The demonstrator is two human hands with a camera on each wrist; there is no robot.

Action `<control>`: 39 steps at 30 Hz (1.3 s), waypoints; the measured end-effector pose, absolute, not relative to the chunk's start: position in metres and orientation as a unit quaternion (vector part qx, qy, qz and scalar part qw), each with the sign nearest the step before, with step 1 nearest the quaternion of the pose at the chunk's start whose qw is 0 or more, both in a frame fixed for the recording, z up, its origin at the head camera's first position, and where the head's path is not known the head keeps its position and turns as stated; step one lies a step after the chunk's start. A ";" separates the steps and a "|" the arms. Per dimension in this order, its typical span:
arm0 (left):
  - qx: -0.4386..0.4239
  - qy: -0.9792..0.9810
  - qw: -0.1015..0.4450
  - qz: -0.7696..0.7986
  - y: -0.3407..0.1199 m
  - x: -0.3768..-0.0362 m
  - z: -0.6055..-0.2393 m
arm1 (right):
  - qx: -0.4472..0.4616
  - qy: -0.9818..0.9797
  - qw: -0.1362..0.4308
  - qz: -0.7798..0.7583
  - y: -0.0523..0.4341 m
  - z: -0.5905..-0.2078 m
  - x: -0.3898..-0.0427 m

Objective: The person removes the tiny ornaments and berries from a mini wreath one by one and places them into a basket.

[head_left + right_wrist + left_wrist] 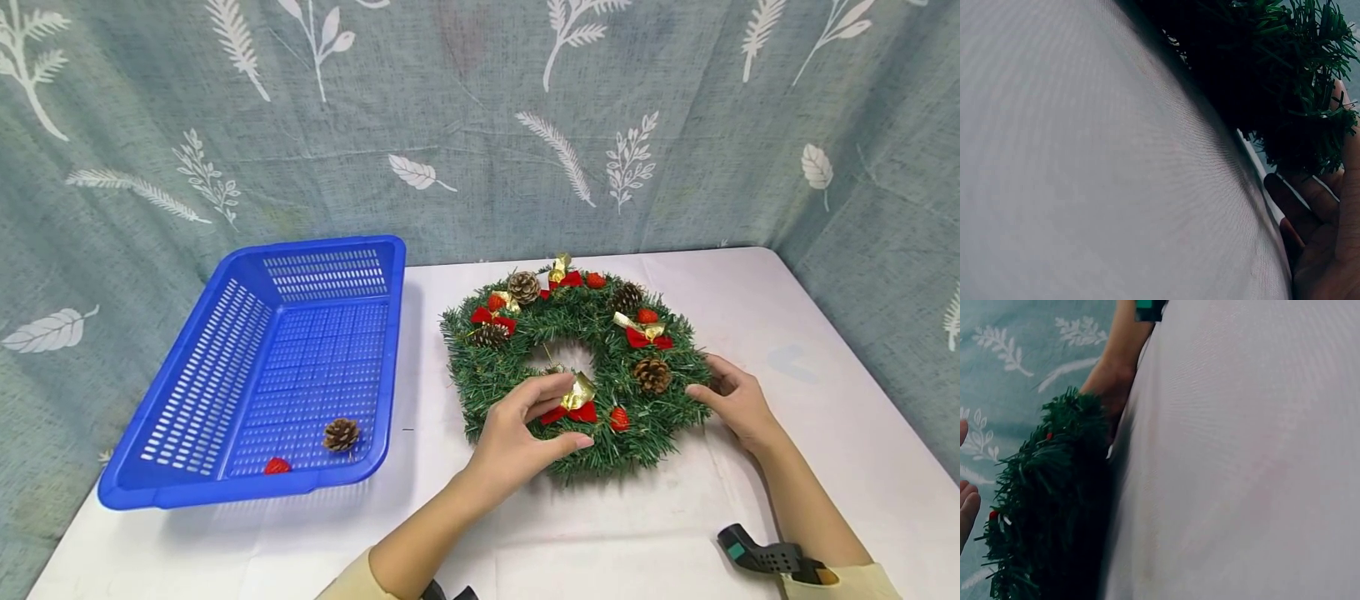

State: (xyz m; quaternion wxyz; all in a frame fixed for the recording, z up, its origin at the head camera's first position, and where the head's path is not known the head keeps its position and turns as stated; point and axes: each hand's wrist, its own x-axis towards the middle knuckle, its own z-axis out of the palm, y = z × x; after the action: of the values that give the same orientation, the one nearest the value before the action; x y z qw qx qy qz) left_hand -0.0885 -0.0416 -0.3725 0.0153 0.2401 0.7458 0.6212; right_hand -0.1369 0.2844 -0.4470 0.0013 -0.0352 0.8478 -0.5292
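Now left hand [525, 433] pinches gold bow [578, 392] on wreath [600, 333].

A bristly plastic-needle wreath [577, 367] carries rough woody pine cones [652, 374] and shiny gold-foil bows [579, 392] (red ribbon beneath). It lies on a matt white tablecloth [660, 525], beside a glossy blue perforated plastic basket [262, 367]; a soft printed fabric curtain [480, 125] hangs behind.
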 end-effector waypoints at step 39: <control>0.283 0.833 0.011 0.476 0.014 -0.095 -0.381 | -0.042 0.850 -0.020 -0.525 0.282 -0.446 -0.136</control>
State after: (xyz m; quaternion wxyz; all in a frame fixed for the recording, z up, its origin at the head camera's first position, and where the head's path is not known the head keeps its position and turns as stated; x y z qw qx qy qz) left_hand -0.0952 0.0136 -0.3813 0.0112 0.2829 0.8325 0.4762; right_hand -0.1361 0.2825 -0.4462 -0.0196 -0.0415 0.8501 -0.5247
